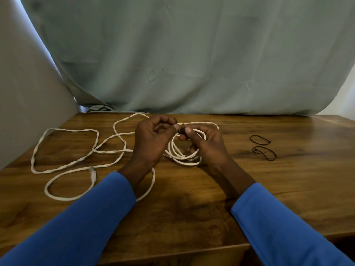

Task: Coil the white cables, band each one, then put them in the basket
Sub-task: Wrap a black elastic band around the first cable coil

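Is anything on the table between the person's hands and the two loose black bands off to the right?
Nothing visible does. Only bare table lies between the right hand and the two black bands. That hand and the left hand are busy, though, pinching a dark band at the coiled cable.

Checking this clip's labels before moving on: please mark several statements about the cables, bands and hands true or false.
1. Two black elastic bands lie on the brown wooden table, right of both hands. True.
2. The right hand holds a small coil of white cable. True.
3. The long white cable on the left is coiled and banded. False: it sprawls in loose loops, unbanded.
4. A basket stands on the table. False: none is in view.
5. The left hand rests flat on the table. False: its curled fingers seem to pinch a black band at the coil's top.
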Tool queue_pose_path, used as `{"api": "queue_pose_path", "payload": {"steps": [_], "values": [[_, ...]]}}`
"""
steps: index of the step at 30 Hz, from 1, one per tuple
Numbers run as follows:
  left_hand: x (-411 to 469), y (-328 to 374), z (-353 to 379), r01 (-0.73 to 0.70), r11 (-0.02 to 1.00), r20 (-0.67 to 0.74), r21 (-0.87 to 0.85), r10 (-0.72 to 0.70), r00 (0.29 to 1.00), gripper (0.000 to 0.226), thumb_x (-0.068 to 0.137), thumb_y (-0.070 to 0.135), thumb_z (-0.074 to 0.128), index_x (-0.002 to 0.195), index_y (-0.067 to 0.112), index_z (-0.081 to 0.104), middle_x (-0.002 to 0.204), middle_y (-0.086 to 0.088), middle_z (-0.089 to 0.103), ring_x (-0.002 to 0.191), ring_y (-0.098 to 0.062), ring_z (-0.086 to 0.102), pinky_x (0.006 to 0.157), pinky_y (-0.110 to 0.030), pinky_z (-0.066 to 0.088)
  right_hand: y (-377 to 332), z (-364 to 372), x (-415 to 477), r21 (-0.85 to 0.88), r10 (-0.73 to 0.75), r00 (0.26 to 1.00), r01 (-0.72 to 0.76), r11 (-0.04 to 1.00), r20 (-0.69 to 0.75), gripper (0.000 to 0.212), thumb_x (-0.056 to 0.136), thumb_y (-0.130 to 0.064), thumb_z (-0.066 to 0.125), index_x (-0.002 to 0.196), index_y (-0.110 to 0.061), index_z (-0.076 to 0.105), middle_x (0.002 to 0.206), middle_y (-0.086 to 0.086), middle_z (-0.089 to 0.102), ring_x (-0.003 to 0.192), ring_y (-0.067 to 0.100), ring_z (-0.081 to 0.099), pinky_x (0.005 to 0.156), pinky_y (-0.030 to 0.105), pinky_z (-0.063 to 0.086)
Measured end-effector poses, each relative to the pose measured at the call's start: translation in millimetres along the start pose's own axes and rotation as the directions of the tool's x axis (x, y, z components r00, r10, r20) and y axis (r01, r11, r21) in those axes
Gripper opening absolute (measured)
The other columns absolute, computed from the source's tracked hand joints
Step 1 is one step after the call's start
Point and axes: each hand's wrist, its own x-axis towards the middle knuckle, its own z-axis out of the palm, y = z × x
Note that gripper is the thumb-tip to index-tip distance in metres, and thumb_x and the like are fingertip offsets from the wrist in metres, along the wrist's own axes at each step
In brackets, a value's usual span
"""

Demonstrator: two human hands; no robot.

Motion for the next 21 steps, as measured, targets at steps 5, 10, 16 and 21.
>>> {"api": "queue_pose_path", "payload": {"steps": [5,10,16,21], "values": [[-3.7,2.4,4.1,-0.106,0.988,0.122,0.112,0.092,0.988,0.010,0.089,0.012,0.074,0.096,0.020,0.076,0.085,0.001,0.077,0.073,-0.032,0.069,0.068,-0.044,0.058,1.7,-1.2,3.1,-0.116,-0.095,0.994,0.089,0.989,-0.049,0.012,0.094,-0.006,0.071,0.103,-0.005,0.077,0.089,0.009,0.078,0.082,0.018,0.073,0.073,0.032,0.056],[-7.9,12.2,6.0,-0.139,0.962,0.027,0.233,0.136,0.990,0.014,0.086,0.005,0.077,0.095,0.016,0.077,0.082,0.013,0.074,0.067,0.004,0.064,0.063,-0.009,0.044,1.5,-0.5,2.5,-0.088,-0.067,0.996,0.063,0.994,-0.052,0.015,0.092,-0.006,0.072,0.092,-0.019,0.080,0.096,0.013,0.079,0.095,0.030,0.075,0.086,0.047,0.060],[-7.8,16.4,5.1,-0.095,0.965,0.051,0.243,0.085,0.995,0.013,0.090,0.013,0.072,0.095,0.023,0.078,0.088,0.013,0.076,0.086,-0.002,0.071,0.080,-0.029,0.056,0.6,1.9,0.7,-0.073,-0.078,0.995,0.074,0.995,-0.057,0.014,0.093,-0.003,0.071,0.097,-0.014,0.078,0.093,0.010,0.079,0.086,0.019,0.074,0.074,0.031,0.056],[-4.3,14.6,4.3,-0.135,0.836,0.081,0.532,0.109,0.991,0.009,0.084,0.044,0.061,0.090,0.043,0.068,0.093,0.023,0.068,0.100,-0.009,0.063,0.094,-0.053,0.049,-0.9,-0.8,1.4,-0.043,-0.090,0.994,0.087,0.995,-0.064,0.016,0.089,-0.002,0.075,0.101,-0.012,0.078,0.098,0.013,0.079,0.084,0.018,0.072,0.084,0.046,0.059]]}}
